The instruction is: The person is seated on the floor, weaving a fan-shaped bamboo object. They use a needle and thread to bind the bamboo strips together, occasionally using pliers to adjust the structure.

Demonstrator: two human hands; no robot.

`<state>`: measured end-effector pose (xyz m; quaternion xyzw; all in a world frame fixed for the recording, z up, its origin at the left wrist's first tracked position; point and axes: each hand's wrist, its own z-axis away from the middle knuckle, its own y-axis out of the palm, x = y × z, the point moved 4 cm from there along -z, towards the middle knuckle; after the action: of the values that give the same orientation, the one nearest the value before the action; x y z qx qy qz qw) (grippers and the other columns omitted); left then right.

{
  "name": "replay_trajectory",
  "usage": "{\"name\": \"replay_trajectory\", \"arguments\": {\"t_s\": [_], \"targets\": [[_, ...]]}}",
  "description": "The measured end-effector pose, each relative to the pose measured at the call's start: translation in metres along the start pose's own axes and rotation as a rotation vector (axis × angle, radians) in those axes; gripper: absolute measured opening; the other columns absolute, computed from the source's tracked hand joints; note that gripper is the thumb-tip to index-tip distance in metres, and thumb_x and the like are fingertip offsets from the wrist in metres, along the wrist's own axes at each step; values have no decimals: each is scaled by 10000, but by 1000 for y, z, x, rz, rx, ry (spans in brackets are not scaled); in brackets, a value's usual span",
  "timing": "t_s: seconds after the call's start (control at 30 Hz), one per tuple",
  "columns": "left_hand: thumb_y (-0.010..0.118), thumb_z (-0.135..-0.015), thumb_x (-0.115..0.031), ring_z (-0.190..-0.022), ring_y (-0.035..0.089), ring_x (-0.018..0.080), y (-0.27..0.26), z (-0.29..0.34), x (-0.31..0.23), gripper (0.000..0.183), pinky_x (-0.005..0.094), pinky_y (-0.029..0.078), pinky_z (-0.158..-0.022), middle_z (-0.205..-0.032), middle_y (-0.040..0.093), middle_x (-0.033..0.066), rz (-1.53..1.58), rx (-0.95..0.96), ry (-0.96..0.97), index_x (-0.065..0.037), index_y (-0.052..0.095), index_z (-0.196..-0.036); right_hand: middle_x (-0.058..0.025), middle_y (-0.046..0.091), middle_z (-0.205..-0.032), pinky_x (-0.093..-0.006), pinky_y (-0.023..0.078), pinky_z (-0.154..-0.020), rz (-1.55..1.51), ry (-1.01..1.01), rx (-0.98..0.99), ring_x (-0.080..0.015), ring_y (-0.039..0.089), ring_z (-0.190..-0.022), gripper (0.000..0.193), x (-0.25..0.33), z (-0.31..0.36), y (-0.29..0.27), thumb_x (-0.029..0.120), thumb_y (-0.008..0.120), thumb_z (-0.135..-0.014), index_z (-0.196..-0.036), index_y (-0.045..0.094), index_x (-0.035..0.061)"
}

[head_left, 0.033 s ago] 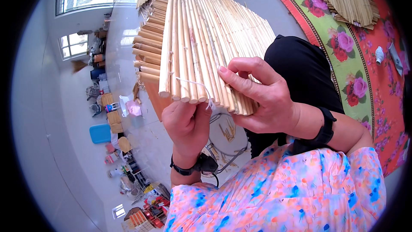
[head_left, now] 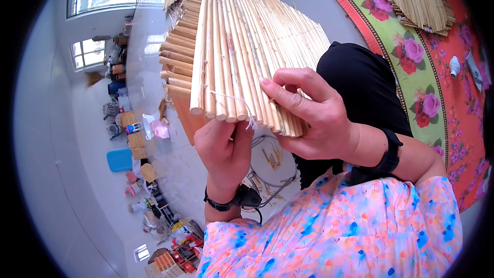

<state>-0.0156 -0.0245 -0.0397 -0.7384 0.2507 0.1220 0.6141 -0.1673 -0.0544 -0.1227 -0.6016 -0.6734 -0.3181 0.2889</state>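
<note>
A mat of pale reed stalks [head_left: 242, 46], laid side by side and bound with thread, slopes up and away in front of me. My right hand [head_left: 314, 108] grips its near right edge, fingertips on top and the rest of the hand at the cut ends. A white string [head_left: 251, 122] crosses several stalks and hangs over their ends. Just below it, my left hand [head_left: 221, 146] is closed with fingers curled up against the underside. The mat hides what those fingertips hold, if anything. More stalks [head_left: 180, 54] fan out beneath the mat on the left.
On the right, a floral cloth [head_left: 422, 72] carries another reed bundle [head_left: 417, 0] and a small white item [head_left: 454, 66]. A metal ring frame [head_left: 283, 188] and cut stalk pieces [head_left: 272, 158] are on the floor below my hands. Household goods and a blue tray [head_left: 120, 160] line the left wall.
</note>
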Motion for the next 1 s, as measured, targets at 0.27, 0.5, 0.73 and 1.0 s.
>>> {"name": "replay_trajectory", "arguments": {"t_s": [0.27,0.5,0.73,1.0], "targets": [[590,-864,51,-606,667,195,5,5,-5,129,283,499,-562,-701,641,105,43,-96,16,28,601,-990,-145,572,-1098,-373,518,-796,131,-20,66,-308,595,-915,702,8,2,0,9,699,-552,-1245,588,-8],[618,-846,29,-591,662,210,5,0,-8,126,294,493,-549,-698,637,105,21,-90,69,14,618,-971,-157,566,-1129,-368,518,-785,196,-65,54,-316,595,-877,703,10,3,2,24,705,-561,-1249,576,-33],[628,-843,22,-655,699,208,20,4,-5,164,288,518,-589,-767,676,114,185,-162,-57,13,607,-1005,-171,562,-1122,-375,511,-772,255,-72,59,-319,588,-869,668,14,1,2,18,698,-588,-1239,570,-59],[580,-880,15,-770,715,214,19,3,-18,281,290,532,-655,-891,689,123,457,-190,-98,-11,437,-1120,-187,560,-1117,-381,509,-795,269,-61,51,-339,577,-928,613,21,4,5,-43,662,-645,-1249,555,-64]]}}
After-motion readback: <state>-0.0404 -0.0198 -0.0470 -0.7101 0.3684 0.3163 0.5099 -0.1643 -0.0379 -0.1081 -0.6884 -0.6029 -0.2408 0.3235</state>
